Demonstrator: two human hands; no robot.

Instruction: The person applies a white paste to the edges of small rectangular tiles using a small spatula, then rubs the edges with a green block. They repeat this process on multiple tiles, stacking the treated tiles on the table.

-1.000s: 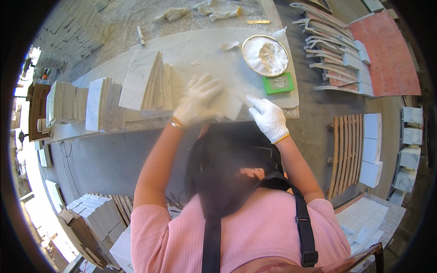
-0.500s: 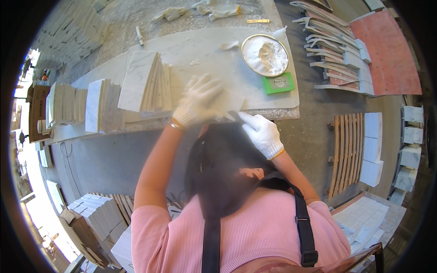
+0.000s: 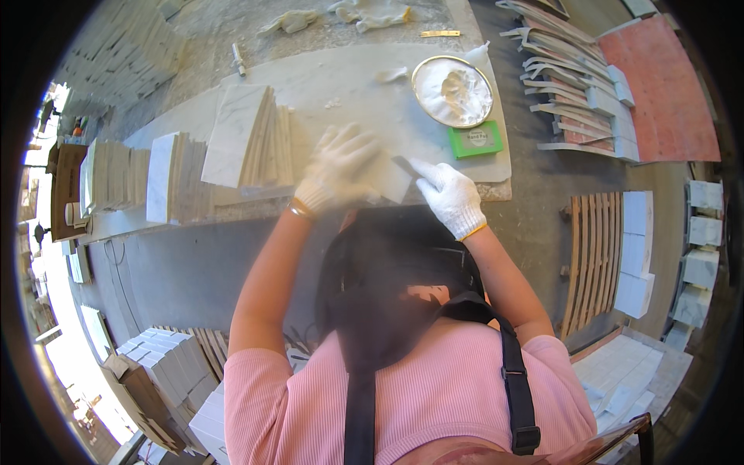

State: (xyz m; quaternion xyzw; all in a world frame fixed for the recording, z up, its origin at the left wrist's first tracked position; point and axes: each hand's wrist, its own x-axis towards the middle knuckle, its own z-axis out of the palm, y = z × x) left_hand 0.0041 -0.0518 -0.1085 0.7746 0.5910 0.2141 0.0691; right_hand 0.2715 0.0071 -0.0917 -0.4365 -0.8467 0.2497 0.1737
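Note:
My left hand [image 3: 339, 164], in a white knit glove, lies flat with its fingers stretched out over a pale marble tile [image 3: 394, 180] at the bench's near edge. The hand covers most of that tile. In my gloved right hand [image 3: 451, 198] is a small dark flat blade, like a scraper [image 3: 404, 165], pinched near the tile's right edge. Whether the blade touches the tile I cannot tell. Beyond the right hand, a round tin of white paste [image 3: 434, 97] sits beside a green hand pad [image 3: 476, 139].
Marble tiles [image 3: 236, 139] stand in a leaning stack left of my hands, with more stacks farther left. A pale slab [image 3: 349, 74] covers the bench top. Cloth gloves [image 3: 368, 14] lie at the back. Right of the bench are a wooden pallet [image 3: 590, 260] and stacked strips [image 3: 570, 85].
My right hand has moved away from my body with the scraper, along the tile's right side. My left hand stays in nearly the same place.

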